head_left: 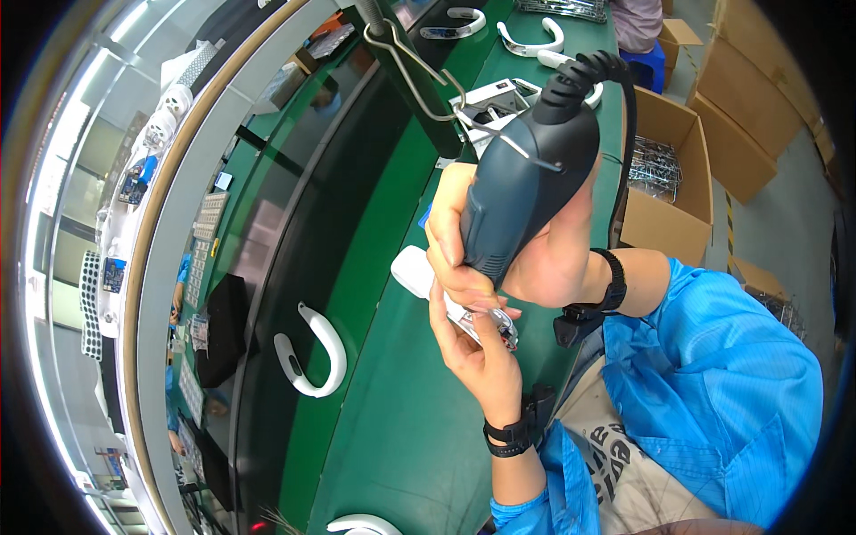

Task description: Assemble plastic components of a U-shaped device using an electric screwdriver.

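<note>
My right hand (557, 259) is wrapped round a dark electric screwdriver (535, 169), its thick end up and its tip pointing down. A ribbed black cable (575, 78) runs from its top, and a thin metal hook is attached there. Below it, my left hand (486, 374) grips a white curved device (413, 270), perhaps a neck fan. One rounded end of the device sticks out past my fingers; near my fingertips its other part looks opened, with small inner parts showing. The screwdriver's tip is hidden behind my right fingers.
On the green bench lies another white curved device (334, 357); more lie at the far end and the near edge. A white tray of parts (495, 100) stands beside a metal post (419, 89). A cardboard box (664, 218) of metal pieces is at right. A person sits at the far end.
</note>
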Demonstrator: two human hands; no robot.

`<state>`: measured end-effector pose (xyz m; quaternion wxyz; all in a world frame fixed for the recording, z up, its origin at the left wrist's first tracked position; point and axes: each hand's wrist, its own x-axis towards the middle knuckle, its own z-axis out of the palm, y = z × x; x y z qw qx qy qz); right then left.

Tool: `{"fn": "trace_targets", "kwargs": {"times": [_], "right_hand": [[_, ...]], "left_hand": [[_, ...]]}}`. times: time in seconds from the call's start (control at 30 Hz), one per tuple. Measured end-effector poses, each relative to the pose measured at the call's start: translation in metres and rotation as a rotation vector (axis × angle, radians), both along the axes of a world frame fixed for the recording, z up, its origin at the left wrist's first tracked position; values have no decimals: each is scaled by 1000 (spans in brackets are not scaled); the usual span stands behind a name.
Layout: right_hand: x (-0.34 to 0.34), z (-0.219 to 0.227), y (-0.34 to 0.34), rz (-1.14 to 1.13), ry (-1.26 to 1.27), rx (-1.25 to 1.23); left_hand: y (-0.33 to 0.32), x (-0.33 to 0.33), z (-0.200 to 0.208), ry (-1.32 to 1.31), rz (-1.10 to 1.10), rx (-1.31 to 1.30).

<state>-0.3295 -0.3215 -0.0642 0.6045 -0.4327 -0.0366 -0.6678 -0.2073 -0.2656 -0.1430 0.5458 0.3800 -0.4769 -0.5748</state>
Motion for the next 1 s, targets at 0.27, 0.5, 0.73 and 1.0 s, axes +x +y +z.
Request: {"fn": "trace_targets", "kwargs": {"times": [0.27, 0.5, 0.73, 1.0], "right_hand": [[1, 4, 2, -123, 240, 7], [9, 9, 2, -182, 427, 64], [10, 8, 0, -126, 436, 93], [-13, 10, 8, -166, 282, 153]], "left_hand": [[2, -4, 3, -9, 8, 7], [6, -10, -17, -23, 94, -67], [4, -10, -16, -13, 113, -106], [8, -3, -7, 160, 110, -30]]}}
